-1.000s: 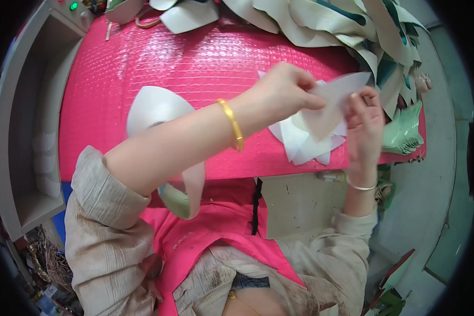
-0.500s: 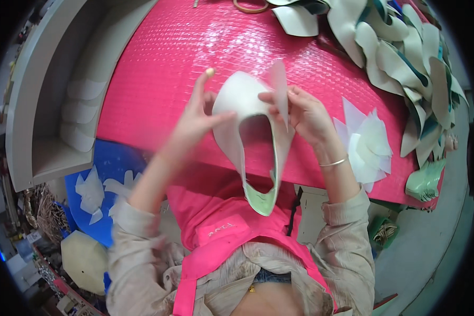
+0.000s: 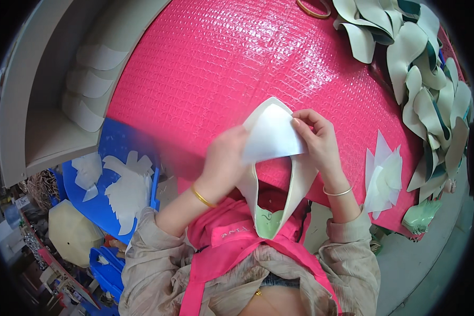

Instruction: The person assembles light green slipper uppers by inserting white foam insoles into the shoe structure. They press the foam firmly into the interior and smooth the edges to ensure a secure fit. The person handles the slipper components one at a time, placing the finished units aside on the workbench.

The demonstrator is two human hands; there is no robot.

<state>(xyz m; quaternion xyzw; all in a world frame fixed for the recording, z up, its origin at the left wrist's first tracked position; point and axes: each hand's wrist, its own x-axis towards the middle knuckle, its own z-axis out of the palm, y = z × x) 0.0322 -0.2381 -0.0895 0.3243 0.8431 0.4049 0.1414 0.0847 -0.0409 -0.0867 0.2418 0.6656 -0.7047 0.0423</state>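
Observation:
An off-white shoe upper [image 3: 298, 176] with a pale green lining hangs between my hands, its toe pointing away and its heel towards my apron. Across the toe lies a thin, translucent white toe piece [image 3: 271, 134], cut to a rounded point. My right hand [image 3: 321, 139] pinches the right edge of this piece against the upper between thumb and fingers. On the other side, my left hand [image 3: 224, 158] closes around the upper's left edge; its fingers are blurred and partly hidden.
A pink-covered table [image 3: 210, 68] lies beneath. White toe pieces [image 3: 382, 179] are piled at right, near green scalloped pieces [image 3: 421, 216]. A heap of shoe uppers [image 3: 432, 95] fills the far right. At left stand a grey shelf [image 3: 16, 121] and a blue tray [image 3: 118, 137] with white scraps.
The toe piece, earlier upright in my right hand beside the upper, now lies flat over the toe. The upper has come nearer, and my left hand has moved down and right with it.

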